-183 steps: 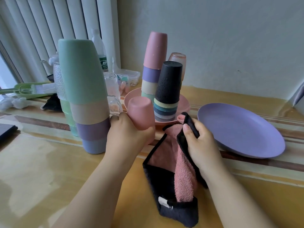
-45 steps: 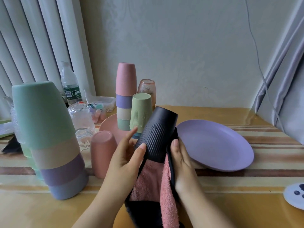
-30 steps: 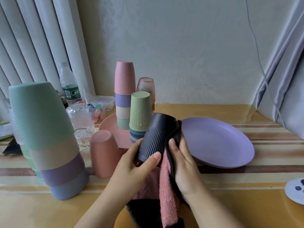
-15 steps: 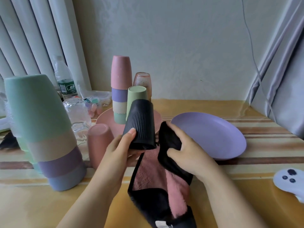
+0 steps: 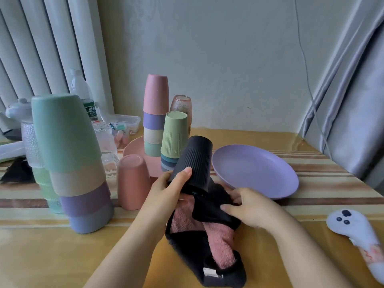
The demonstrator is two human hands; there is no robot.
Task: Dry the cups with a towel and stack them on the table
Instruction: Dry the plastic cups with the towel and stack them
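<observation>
You've got a purple plate (image 5: 255, 171) on the desk (image 5: 324, 181), right of centre. A pink plate (image 5: 133, 149) sits behind it to the left. White controller (image 5: 359, 231) lies at the right edge of the desk. Back left: water bottle (image 5: 82, 90) with green label, clear plastic box (image 5: 126, 121) just beside it, clear glassware (image 5: 106, 140) in front. White vertical blinds (image 5: 41, 48) on your left, grey curtain (image 5: 357, 100) on your right, thin cable (image 5: 305, 59) down the wall.
</observation>
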